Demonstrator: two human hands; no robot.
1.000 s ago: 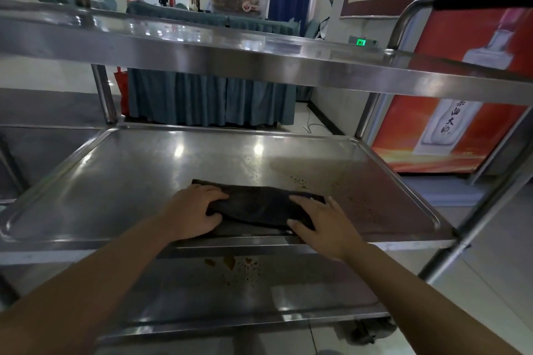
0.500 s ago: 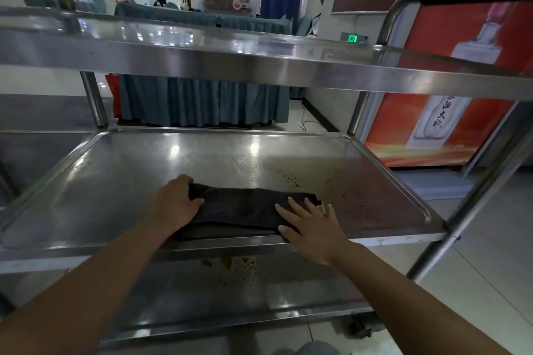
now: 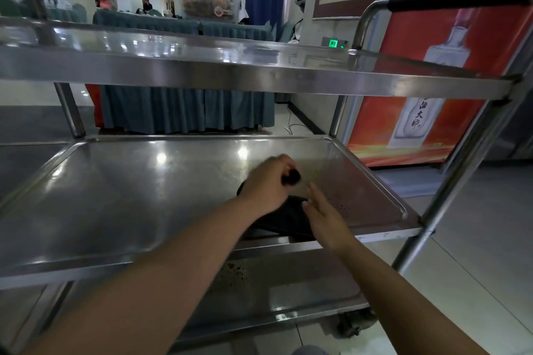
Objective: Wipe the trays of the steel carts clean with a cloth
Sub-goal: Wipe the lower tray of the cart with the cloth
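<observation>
Steel middle tray of the three-tier cart [image 3: 129, 196] carries the dark folded cloth [image 3: 284, 217] at its near right edge. We find the left hand [image 3: 266, 186] curled round the cloth's far end, bunching it. The right hand [image 3: 324, 215] lies flat, fingers straight, on the near end. The cloth's long axis runs near to far between our hands. Brown specks [image 3: 337, 190] lie just right of it, nearer the right hand. The red bottle poster [image 3: 432, 81] bears Chinese characters; we read "大师" with some doubt.

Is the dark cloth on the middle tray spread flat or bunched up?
Bunched up. The left hand grips one end of the cloth, lifting it off the middle tray; the rest lies crumpled.
</observation>
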